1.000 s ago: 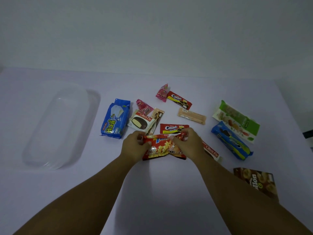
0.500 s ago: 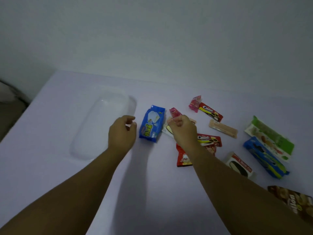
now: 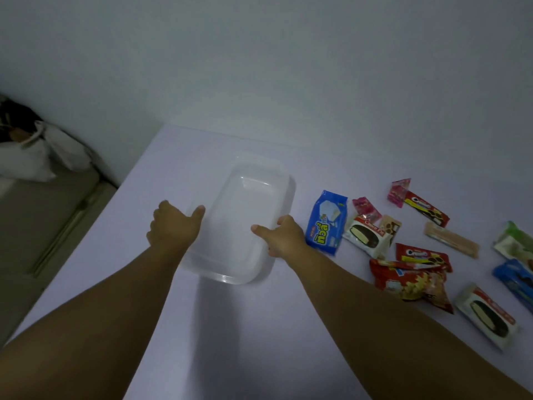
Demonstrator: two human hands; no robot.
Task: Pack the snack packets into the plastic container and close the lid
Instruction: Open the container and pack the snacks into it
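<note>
L grip (image 3: 173,226) & R grip (image 3: 281,235) both clamped on clear plastic container (image 3: 245,215) sides

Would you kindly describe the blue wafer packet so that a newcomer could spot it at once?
Start at the clear plastic container on the white table, held between both hands. Just beyond the right hand lies the blue packet, the nearest snack to the container. It alone is bright blue with yellow lettering and a white wafer picture.

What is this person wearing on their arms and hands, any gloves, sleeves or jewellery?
Nothing that shows. The left hand and the right hand are bare, with no gloves, rings, watch or bracelets visible. Both forearms are uncovered as far as the picture's lower edge, so no sleeve comes into view.
</note>
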